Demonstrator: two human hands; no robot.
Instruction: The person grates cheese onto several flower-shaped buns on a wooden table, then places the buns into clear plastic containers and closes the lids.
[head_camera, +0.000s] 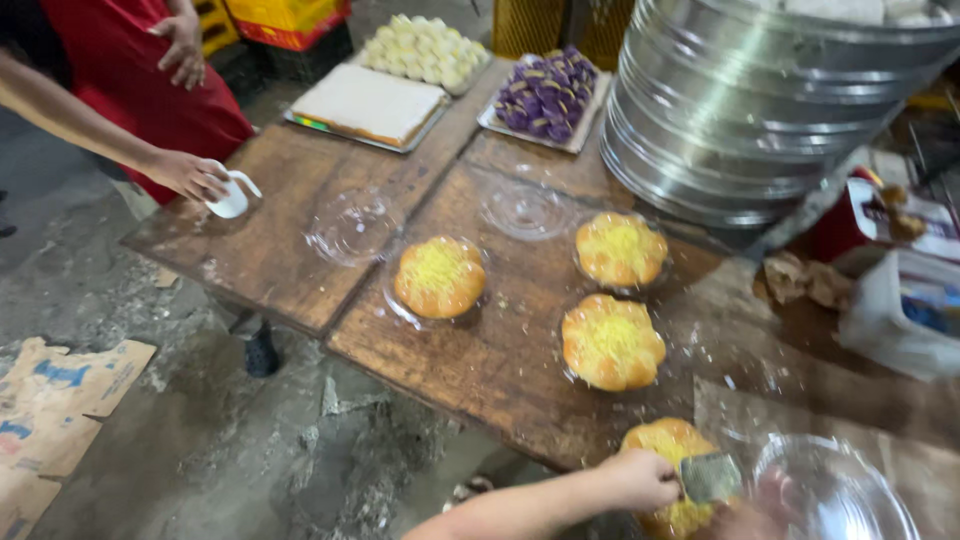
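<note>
Item: cheese-topped bun (668, 440), at 6 o'clock on the wooden table (500, 360). Judged soft, light, easily crushed; best lifted from beneath. Metal scraper (710, 477) is clasped by left hand (640, 480). Right hand (765, 512) blurred; grip cannot be told.

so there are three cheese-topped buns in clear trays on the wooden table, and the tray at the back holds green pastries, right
Not quite: the head view shows the pastries in the back tray are purple, not green. The rest holds: three cheese-topped buns sit in clear trays on the wooden table. A fourth bun lies under the person's left hand at the near edge.
</note>
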